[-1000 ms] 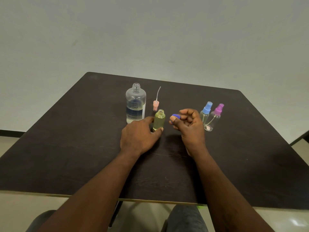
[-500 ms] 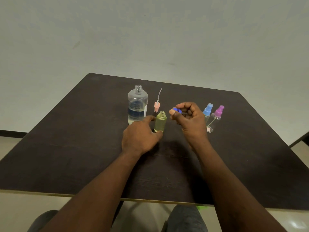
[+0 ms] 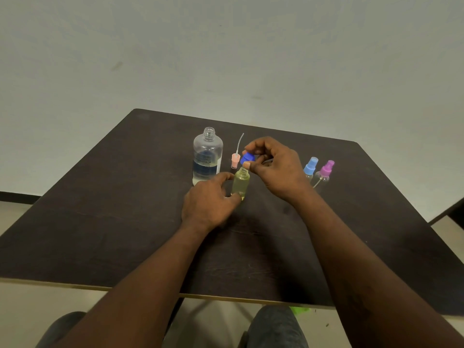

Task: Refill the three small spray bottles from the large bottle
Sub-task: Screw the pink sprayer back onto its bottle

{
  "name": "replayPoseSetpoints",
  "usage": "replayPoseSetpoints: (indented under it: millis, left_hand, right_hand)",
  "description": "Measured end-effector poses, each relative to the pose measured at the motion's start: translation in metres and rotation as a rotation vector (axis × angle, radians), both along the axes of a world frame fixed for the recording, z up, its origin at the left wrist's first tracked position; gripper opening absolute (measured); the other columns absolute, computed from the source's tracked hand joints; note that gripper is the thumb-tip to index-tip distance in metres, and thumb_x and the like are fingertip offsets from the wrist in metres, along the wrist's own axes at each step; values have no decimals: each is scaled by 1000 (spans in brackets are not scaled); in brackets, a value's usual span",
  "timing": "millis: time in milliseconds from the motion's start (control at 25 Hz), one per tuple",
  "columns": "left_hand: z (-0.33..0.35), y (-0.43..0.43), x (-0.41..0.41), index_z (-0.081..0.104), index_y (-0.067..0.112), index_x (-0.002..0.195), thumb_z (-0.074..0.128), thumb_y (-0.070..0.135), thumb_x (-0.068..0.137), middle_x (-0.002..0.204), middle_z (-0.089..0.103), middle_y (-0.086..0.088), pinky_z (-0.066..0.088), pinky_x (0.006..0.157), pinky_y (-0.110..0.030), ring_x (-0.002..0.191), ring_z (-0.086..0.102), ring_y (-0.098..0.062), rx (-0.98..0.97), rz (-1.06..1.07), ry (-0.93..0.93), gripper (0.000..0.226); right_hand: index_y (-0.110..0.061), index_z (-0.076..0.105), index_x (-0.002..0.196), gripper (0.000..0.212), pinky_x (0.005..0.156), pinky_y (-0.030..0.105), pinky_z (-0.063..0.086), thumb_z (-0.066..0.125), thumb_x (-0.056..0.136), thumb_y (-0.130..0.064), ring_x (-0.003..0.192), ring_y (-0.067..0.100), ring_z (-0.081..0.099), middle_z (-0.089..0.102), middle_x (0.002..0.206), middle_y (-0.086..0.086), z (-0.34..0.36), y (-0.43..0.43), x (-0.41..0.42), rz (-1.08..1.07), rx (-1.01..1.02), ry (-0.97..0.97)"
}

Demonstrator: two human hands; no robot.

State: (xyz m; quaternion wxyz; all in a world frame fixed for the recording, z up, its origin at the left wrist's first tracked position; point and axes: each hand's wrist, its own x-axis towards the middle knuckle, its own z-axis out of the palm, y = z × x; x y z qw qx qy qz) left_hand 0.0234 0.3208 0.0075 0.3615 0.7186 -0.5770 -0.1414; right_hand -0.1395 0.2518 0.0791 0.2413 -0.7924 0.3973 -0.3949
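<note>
The small yellow-green bottle [image 3: 240, 183] stands uncapped on the dark table [image 3: 125, 222], and my left hand [image 3: 209, 199] grips its base. Just above its neck, my right hand [image 3: 273, 167] pinches a blue cap [image 3: 247, 158]. Behind and to the left stands the large clear bottle [image 3: 208, 156], open at the top and partly filled. A pink spray head with its thin tube [image 3: 236, 156] stands upside down between the two bottles. At the right stand a blue-capped spray bottle [image 3: 310, 169] and a purple-capped one [image 3: 326, 172], both upright.
The table's front edge [image 3: 226, 297] runs just above my knees. A white wall rises behind the table's far edge. Another dark surface [image 3: 449, 212] pokes in at the far right.
My right hand has carried the blue cap up and to the left, from beside the yellow-green bottle to just above its neck. My left hand has stayed on the bottle.
</note>
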Motion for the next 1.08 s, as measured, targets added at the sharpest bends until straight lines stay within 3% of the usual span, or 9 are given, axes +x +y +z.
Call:
replayPoseSetpoints:
  millis: [320,800,1080]
  left_hand:
    - [-3,-2,-1,56,46,139,56,74,90,83,68,10,52,79,-35,90,66,-15,-24,-17,-104,56]
    - [1,-2,-1,53,48,145,52,73,95,79,57,14,42,73,-31,82,54,-9,3,-27,-169,56]
    - [2,0,-2,53,49,144,51,72,95,73,54,14,42,73,-30,81,52,-9,32,-19,-180,54]
  right_hand:
    - [-25,77,111,29,77,5,50,84,87,-11,84,1,67,66,93,-26,-7,2,2,20,-44,162]
    - [-19,79,117,33,77,5,48,85,86,-14,84,0,65,68,99,-16,-10,2,1,0,-116,195]
    - [-18,80,112,33,75,20,54,90,81,-24,80,8,65,74,98,-5,-14,0,5,5,-283,250]
